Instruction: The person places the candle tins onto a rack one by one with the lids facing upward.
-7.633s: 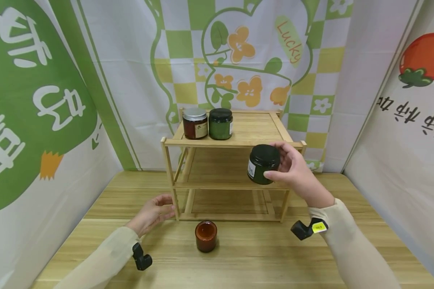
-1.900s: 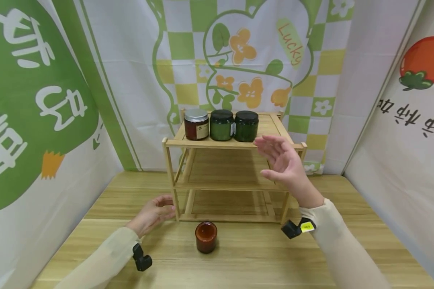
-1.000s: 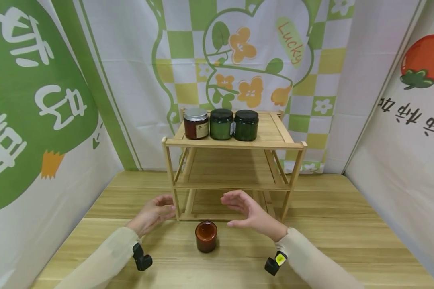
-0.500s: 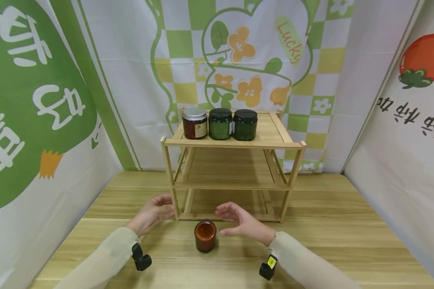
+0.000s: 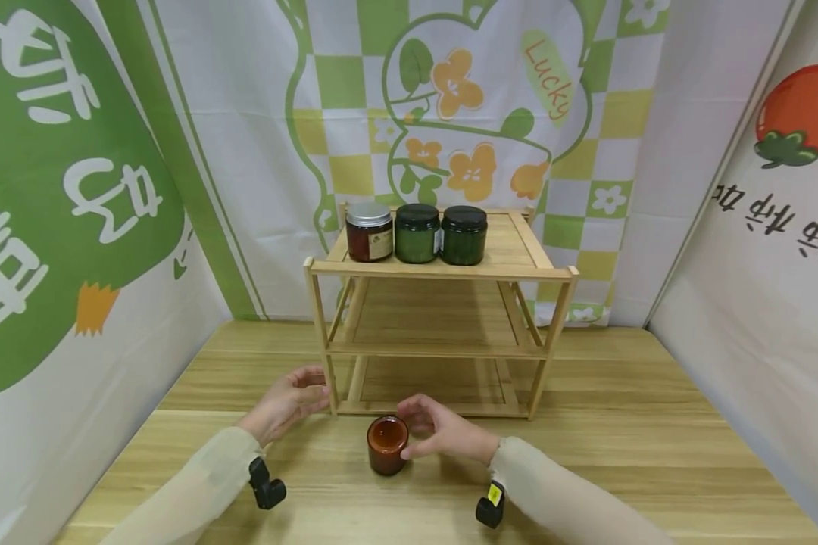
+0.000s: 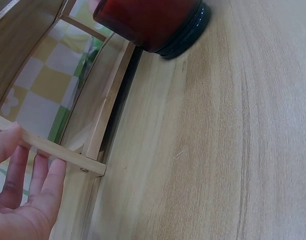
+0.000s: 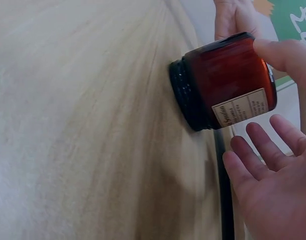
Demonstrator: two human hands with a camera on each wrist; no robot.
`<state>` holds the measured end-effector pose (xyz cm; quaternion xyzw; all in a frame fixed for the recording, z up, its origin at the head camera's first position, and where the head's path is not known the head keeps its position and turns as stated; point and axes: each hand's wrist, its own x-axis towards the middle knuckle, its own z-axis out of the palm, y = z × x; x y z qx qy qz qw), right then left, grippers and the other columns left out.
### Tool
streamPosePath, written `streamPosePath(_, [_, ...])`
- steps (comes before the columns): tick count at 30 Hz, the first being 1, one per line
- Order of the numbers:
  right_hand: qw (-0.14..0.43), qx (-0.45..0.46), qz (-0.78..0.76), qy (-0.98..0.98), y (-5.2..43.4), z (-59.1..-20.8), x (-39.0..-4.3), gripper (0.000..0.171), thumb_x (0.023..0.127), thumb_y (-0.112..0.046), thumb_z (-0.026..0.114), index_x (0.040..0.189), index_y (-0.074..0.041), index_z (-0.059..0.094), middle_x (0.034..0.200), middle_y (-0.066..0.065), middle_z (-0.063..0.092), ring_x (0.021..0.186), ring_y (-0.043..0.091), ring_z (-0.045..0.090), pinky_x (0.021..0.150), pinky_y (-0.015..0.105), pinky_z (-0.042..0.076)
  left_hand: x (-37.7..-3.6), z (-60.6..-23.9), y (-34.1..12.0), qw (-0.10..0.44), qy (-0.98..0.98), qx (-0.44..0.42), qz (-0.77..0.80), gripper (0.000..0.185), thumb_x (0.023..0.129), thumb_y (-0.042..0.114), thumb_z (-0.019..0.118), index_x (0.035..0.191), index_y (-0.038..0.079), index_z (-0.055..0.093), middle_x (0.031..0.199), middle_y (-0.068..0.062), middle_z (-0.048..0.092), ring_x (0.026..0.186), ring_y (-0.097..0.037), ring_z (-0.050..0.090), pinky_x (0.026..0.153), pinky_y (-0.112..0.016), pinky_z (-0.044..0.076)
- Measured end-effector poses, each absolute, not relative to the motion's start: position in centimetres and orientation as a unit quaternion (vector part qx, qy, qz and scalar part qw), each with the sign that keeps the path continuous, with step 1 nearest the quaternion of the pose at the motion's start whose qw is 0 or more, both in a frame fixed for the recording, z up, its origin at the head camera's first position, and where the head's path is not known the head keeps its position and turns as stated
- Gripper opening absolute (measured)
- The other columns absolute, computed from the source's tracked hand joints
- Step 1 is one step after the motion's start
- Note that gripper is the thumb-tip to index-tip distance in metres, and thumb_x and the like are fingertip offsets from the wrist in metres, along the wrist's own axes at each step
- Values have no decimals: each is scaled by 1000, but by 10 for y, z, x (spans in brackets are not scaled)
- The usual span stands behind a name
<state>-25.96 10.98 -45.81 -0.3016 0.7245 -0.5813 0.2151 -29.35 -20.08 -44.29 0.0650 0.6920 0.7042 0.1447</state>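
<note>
The right hand (image 5: 443, 437) half-curls around the amber jar (image 5: 387, 445) without a full grip, while the left hand (image 5: 288, 403), relaxed, holds the rack's leg (image 5: 328, 378) lightly.

Your left hand (image 6: 17, 200) rested with straight fingers (image 6: 52, 182) against the wooden rack's (image 6: 62, 152) corner post, on the table (image 6: 233, 150). An amber jar (image 6: 147, 22) stood nearby, lid-down.

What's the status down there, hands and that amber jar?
Right hand open, fingers round amber jar, thumb touching, not yet gripping. Left hand open, steadying rack post. Jar stands on table. Nothing in the way.
</note>
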Motion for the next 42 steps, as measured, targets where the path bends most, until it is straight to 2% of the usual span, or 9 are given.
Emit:
streamPosePath(7, [230,-302,-589,713,105,-464,-260,69,79,2,76,136,2,38,133,15,50,121,23,51,109,33,44,-296,-446,-201,147,693,68,702,53,96,4,58,141,-5,32,129,-13,43,108,-17,56,104,-37,49])
streamPosePath(16, [247,-283,-581,722,98,-465,-260,72,77,3,78,136,-1,37,130,8,52,119,18,53,106,26,45,-295,-447,-204,151,680,96,711,54,92,10,65,136,-3,38,124,-9,46,104,-15,57,98,-31,53])
streamPosePath(25, [249,-255,-567,743,94,-469,-259,75,73,2,81,136,-5,39,131,5,54,124,20,51,112,31,41,-295,-442,-201,151,694,64,701,51,95,3,58,139,-5,33,126,-11,44,105,-16,56,102,-35,51])
streamPosePath(42, [247,-254,-552,755,92,-471,-260,76,74,1,81,137,-7,39,132,4,54,125,20,50,112,34,40,-292,-442,-202,149,693,63,703,49,94,3,59,137,-4,36,124,-10,46,104,-15,57,100,-33,52])
